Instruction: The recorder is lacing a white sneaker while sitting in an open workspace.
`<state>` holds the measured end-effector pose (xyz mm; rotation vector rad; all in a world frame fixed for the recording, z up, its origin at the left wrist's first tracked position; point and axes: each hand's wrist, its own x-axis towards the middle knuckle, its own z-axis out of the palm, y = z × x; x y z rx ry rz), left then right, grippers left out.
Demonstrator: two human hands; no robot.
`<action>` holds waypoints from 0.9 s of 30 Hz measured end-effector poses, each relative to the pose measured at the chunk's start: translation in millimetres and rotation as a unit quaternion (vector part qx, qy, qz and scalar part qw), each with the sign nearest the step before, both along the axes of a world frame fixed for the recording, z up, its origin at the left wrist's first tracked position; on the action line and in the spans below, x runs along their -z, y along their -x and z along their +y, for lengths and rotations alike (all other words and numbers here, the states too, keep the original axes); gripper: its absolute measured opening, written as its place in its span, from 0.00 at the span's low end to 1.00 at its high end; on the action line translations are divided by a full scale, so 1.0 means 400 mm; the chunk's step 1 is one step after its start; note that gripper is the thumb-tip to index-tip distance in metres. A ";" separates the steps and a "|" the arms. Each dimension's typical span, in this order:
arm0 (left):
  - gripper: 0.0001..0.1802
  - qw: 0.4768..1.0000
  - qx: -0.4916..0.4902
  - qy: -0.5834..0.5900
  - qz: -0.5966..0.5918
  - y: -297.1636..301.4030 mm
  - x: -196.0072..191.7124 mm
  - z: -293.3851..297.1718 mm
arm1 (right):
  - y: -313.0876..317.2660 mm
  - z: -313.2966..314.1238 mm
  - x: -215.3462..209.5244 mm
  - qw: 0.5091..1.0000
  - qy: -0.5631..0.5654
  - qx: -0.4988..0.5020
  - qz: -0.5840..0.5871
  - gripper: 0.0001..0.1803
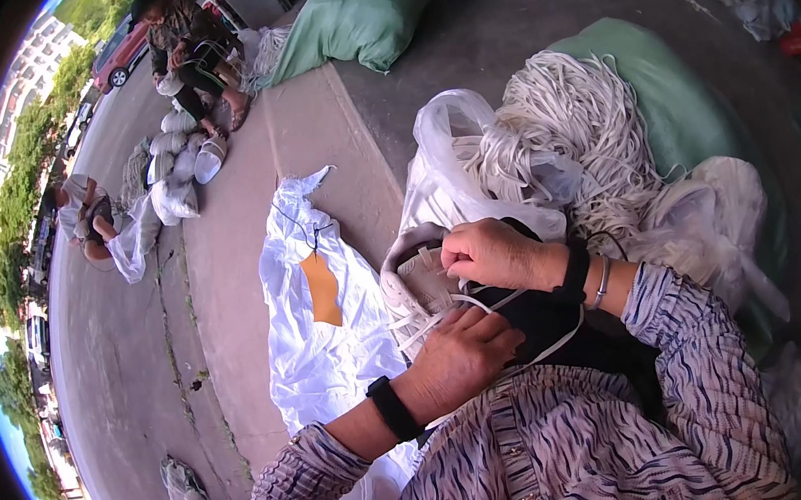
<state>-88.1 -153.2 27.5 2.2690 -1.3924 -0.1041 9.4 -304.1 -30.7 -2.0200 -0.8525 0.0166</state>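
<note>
On my lap rests a pale pinkish-white shoe upper (pixel 405 271), with a white shoelace (pixel 410 341) strung across its front. My right hand (pixel 496 254) is closed in a pinch over the opening, by the tongue (pixel 427 277); its fingertips hide what they grip. My left hand (pixel 465 354) has its fingers curled at the laced side, closed on the shoe. A loop of lace arches between both hands, and a loose end trails over the dark cloth (pixel 550 327) on my lap.
A big heap of white laces (pixel 585 122) lies beyond my right hand, among clear plastic bags (pixel 448 144) and a green sack (pixel 666 87). To the left is a white sack (pixel 309 361) with an orange patch. Two people sit farther off, beside bundled bags (pixel 176 193).
</note>
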 end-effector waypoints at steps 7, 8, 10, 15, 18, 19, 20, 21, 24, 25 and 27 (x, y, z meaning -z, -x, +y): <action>0.12 0.959 -0.192 -0.138 -0.155 -0.146 0.001 0.108 | 0.038 -0.003 -0.031 0.980 0.167 -0.014 -0.108 0.03; 0.11 0.951 -0.167 -0.202 -0.166 -0.149 0.000 0.117 | 0.036 0.001 -0.038 0.980 0.167 -0.015 -0.108 0.03; 0.09 0.943 -0.181 -0.231 -0.158 -0.144 0.007 0.115 | 0.032 0.017 -0.058 0.966 0.238 -0.018 -0.100 0.03; 0.11 0.929 -0.235 -0.282 -0.044 -0.144 0.016 0.101 | 0.029 0.041 -0.049 0.958 0.262 -0.050 -0.108 0.04; 0.11 0.935 -0.242 -0.246 -0.078 -0.144 0.047 0.113 | 0.038 0.044 -0.029 0.973 0.218 -0.033 -0.072 0.05; 0.10 0.935 -0.248 -0.245 -0.072 -0.143 0.049 0.113 | 0.039 0.043 -0.029 0.980 0.188 -0.023 -0.058 0.05; 0.10 0.933 -0.254 -0.245 -0.066 -0.142 0.050 0.112 | 0.039 0.036 -0.033 0.980 0.187 -0.024 -0.058 0.05; 0.10 0.933 -0.255 -0.245 -0.065 -0.139 0.049 0.112 | 0.045 0.027 -0.054 0.980 0.193 -0.017 -0.046 0.05; 0.11 0.939 -0.283 -0.193 -0.028 -0.131 0.043 0.111 | 0.044 0.017 -0.068 0.973 0.225 -0.016 -0.048 0.05; 0.11 0.939 -0.284 -0.194 -0.019 -0.131 0.041 0.108 | 0.043 0.019 -0.062 0.971 0.233 -0.020 -0.044 0.05; 0.11 0.938 -0.285 -0.195 -0.011 -0.133 0.030 0.103 | 0.049 0.027 -0.045 0.969 0.241 -0.022 -0.040 0.05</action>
